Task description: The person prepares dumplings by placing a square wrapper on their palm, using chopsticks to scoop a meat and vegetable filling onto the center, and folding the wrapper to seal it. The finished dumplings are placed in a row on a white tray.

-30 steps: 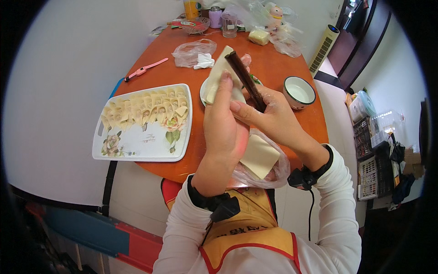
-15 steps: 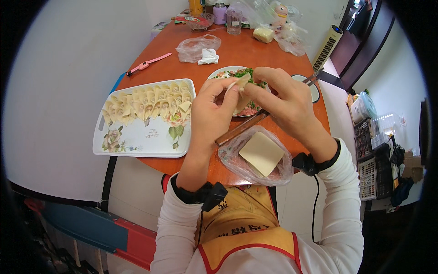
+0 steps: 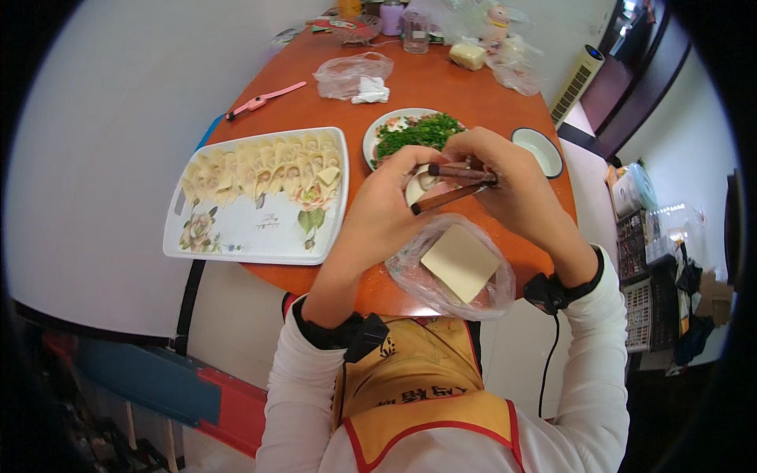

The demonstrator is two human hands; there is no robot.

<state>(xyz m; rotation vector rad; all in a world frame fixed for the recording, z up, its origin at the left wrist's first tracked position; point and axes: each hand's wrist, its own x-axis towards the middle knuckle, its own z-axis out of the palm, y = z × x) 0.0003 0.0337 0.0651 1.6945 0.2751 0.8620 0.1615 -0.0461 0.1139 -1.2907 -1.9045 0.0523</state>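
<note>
Both my hands come together over the near side of the table, in front of a plate (image 3: 367,140) of chopped greens and pinkish filling (image 3: 418,135). Between the fingers of my left hand (image 3: 380,203) is a pale folded wonton (image 3: 422,184), partly hidden. My right hand (image 3: 516,188) grips a pair of brown chopsticks (image 3: 451,197), whose ends point toward my left hand. Its fingertips are close to the wonton, but whether they touch it is hidden. Below my hands, a stack of square wrappers (image 3: 460,264) lies on a clear plastic bag (image 3: 498,298).
At left lies a white floral tray (image 3: 260,251) with rows of folded wontons (image 3: 264,167). A small white bowl (image 3: 538,151) stands at right. Farther back are a pink watch (image 3: 260,102), a crumpled bag (image 3: 339,72), a tissue (image 3: 371,90) and a glass (image 3: 415,33).
My hands have come down toward me, uncovering the plate and bowl. The chopsticks have swung and now point left across the wonton. The view has shifted slightly.
</note>
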